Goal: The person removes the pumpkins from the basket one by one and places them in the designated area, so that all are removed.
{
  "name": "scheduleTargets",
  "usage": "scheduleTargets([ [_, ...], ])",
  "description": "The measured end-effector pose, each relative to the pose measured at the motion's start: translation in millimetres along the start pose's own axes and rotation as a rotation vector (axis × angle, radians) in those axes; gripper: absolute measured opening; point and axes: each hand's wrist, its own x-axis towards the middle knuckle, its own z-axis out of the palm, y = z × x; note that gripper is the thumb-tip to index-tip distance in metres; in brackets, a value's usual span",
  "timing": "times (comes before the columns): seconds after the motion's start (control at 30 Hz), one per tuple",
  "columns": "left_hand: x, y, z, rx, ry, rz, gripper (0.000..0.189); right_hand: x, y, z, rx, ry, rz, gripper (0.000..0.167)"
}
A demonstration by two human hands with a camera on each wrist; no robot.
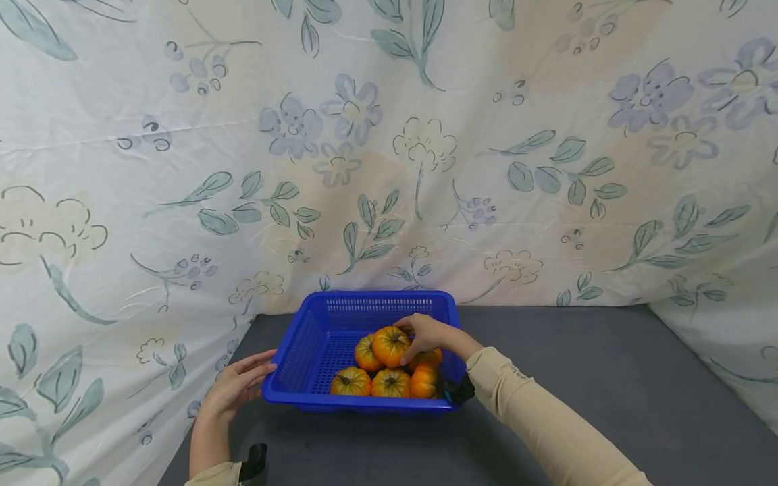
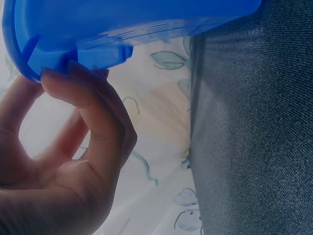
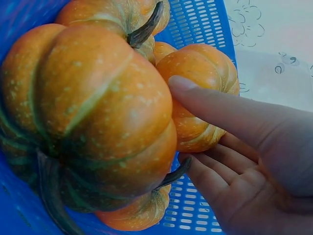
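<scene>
A blue plastic basket (image 1: 358, 403) with slotted walls holds several small orange pumpkins, some streaked with green. My right hand (image 1: 428, 335) reaches over its right side and grips one pumpkin (image 1: 390, 346) that sits above the others. In the right wrist view the thumb lies on top of that pumpkin (image 3: 200, 66) and the fingers curl at its lower side. A nearer pumpkin (image 3: 93, 107) with a dark stem fills much of that view. At the basket's left side my left hand (image 1: 234, 386) pinches the rim (image 2: 24, 54) between thumb and bent fingers.
The basket stands on a dark grey table (image 1: 565, 378), near its back edge. A pale floral cloth (image 1: 389, 169) hangs behind the table and along its left and right sides. A black strap (image 1: 254, 462) is at the left wrist.
</scene>
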Motion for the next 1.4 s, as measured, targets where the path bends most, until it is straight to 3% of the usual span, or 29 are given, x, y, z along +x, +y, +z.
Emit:
scheduleTargets([
  [0.6,-0.2,1.1,0.1,0.003,-0.005,-0.006,0.066,-6.9,-8.3,-13.6,0.040,0.068,-0.012,0.074],
  [0.83,-1.7,1.9,1.0,0.008,0.001,-0.007,0.069,-12.0,-6.5,-23.0,0.037,0.076,-0.078,0.077],
  [1.4,-1.0,-0.5,0.7,0.017,-0.005,0.005,0.066,-28.3,4.3,-44.6,0.155,0.104,-0.103,0.082],
])
